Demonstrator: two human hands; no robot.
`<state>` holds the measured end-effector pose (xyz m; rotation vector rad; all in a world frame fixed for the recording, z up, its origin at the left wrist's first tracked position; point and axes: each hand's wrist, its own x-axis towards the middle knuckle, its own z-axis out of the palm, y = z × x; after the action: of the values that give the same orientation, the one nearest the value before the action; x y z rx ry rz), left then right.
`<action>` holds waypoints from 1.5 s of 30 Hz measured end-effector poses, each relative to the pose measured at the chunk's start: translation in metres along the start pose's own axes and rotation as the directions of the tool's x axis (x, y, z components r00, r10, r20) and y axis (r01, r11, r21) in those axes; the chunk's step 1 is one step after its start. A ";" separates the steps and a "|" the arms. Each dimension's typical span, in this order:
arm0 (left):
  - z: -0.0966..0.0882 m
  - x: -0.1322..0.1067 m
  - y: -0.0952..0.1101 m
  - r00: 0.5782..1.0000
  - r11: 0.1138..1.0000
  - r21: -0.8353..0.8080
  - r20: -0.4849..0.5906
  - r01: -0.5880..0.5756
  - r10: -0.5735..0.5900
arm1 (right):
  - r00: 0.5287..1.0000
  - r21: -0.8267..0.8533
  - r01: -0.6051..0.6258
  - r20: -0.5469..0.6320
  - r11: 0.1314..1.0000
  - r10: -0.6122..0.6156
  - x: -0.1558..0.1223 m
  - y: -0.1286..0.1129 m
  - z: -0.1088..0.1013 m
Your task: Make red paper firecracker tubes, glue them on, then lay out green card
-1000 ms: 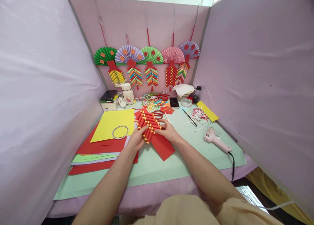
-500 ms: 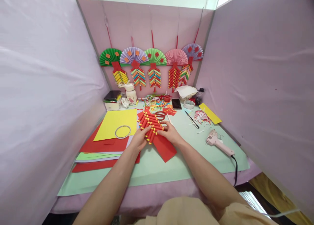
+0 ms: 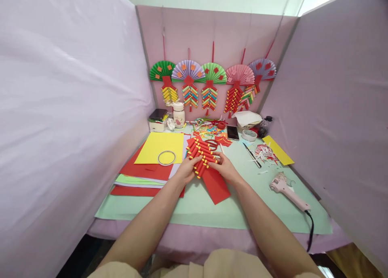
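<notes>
Both hands hold a paper firecracker string [image 3: 201, 153], made of red rolls with yellow ends in slanted rows. My left hand [image 3: 188, 169] grips its lower left edge, thumb on top of the rolls. At the lower right edge, my right hand [image 3: 226, 167] pinches the rolls, with its fingers partly hidden beneath. A red paper piece [image 3: 216, 187] lies on the table below and between the hands. Just beyond the string are red-handled scissors [image 3: 211, 144], partly covered. A white stick-like tool [image 3: 222, 148] rests near my right fingertips.
Left lie stacked coloured sheets, yellow paper [image 3: 160, 144] on top with a ring of tape [image 3: 166, 158]. At right are a hot glue gun [image 3: 287, 191] with a cord, a craft knife [image 3: 251, 154] and paper shreds [image 3: 266, 153]. A phone [image 3: 233, 133] and bottle [image 3: 178, 115] stand behind; fan decorations [image 3: 214, 74] hang.
The whole view has shifted, so the table and decorations appear further right. Both hands keep their hold on the firecracker string, with little change in grip.
</notes>
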<state>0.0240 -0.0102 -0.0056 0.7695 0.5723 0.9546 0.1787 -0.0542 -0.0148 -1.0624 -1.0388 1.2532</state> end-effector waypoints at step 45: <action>-0.008 0.007 0.027 0.932 0.965 -0.230 -0.359 -0.129 0.039 | 0.745 -0.732 0.040 -0.432 0.681 -0.508 0.021 0.005 -0.060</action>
<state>0.0080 0.0082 0.0102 0.3983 0.7163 1.2319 0.2374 -0.0352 -0.0312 -1.6464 -1.1067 0.1465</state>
